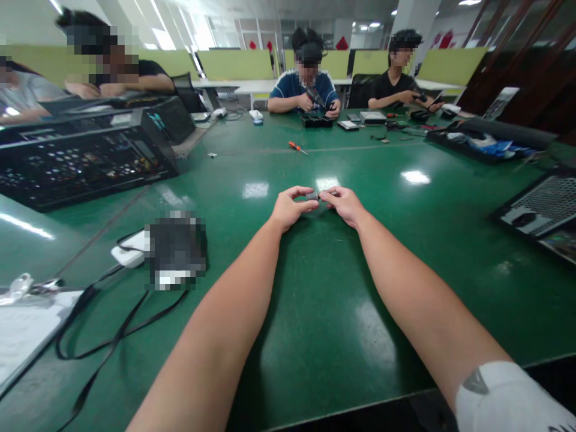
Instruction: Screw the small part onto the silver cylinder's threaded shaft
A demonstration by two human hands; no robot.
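Note:
My left hand [290, 207] is closed around a small dark grey cylinder [312, 196], held between thumb and fingers just above the green table. At the cylinder's right end, the fingertips of my right hand [344, 205] are pinched together. A thin piece seems to show there, but it is too small to name. Both arms stretch forward over the table. Beyond my hands, an orange-handled screwdriver [294, 146] lies on the tabletop.
A black computer case [85, 156] lies at the left. Nearer are a strapped dark object [177, 249], partly blurred out, and a clipboard [33, 327]. A mesh metal panel [546, 204] is at the right. Several people sit across the green table [315, 336].

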